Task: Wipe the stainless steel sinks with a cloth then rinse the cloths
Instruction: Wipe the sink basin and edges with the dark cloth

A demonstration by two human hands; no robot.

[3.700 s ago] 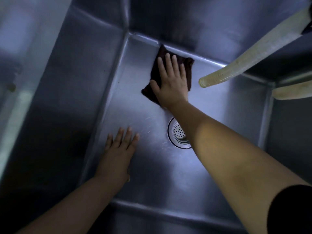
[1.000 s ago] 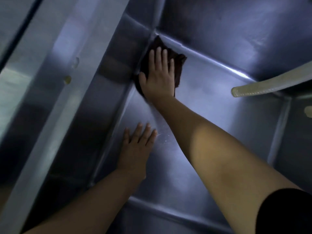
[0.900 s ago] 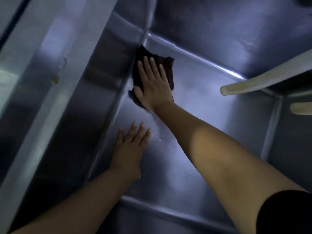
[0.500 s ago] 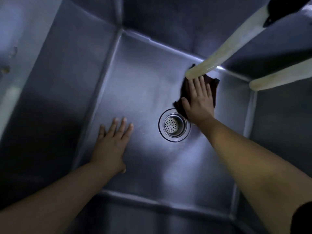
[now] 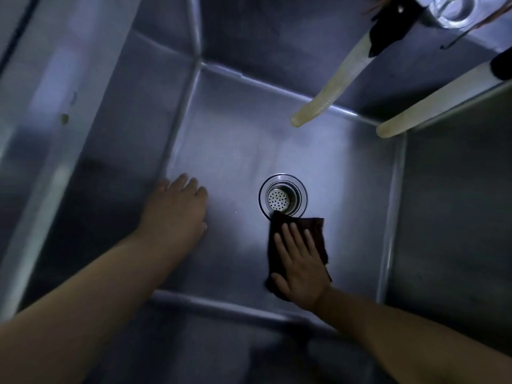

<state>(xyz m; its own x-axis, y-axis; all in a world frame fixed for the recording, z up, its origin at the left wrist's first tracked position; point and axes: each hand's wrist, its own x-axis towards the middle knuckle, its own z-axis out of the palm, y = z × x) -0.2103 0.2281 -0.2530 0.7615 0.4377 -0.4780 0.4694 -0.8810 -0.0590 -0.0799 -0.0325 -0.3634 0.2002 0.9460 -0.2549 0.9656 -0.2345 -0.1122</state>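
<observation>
Nearest: right hand (image 5: 300, 266) lies flat, fingers straight & slightly spread, palm pressing the dark cloth (image 5: 314, 234) onto the sink (image 5: 235, 151) floor. Cloth sits close to the near wall, its far corner touching the drain (image 5: 282, 199) rim. Flat palm prob. to spread pressure over the whole cloth for wiping, not to grip it.

Left hand (image 5: 177, 209) rests w/ palm down on the floor by the left wall, fingers loosely together, holding nothing; looks like a brace while leaning into the deep basin.

Mid: drain w/ perforated strainer, roughly centre of the floor, between the hands but further out.

Far: two pale hoses, hose one (image 5: 329, 95) & hose two (image 5: 432, 103), hang in from upper right, open ends above the floor, no water seen running. Likely the rinse source later.

Surface: brushed steel, dim bluish light, glare patch mid-floor. Room beyond the sink walls not visible.
</observation>
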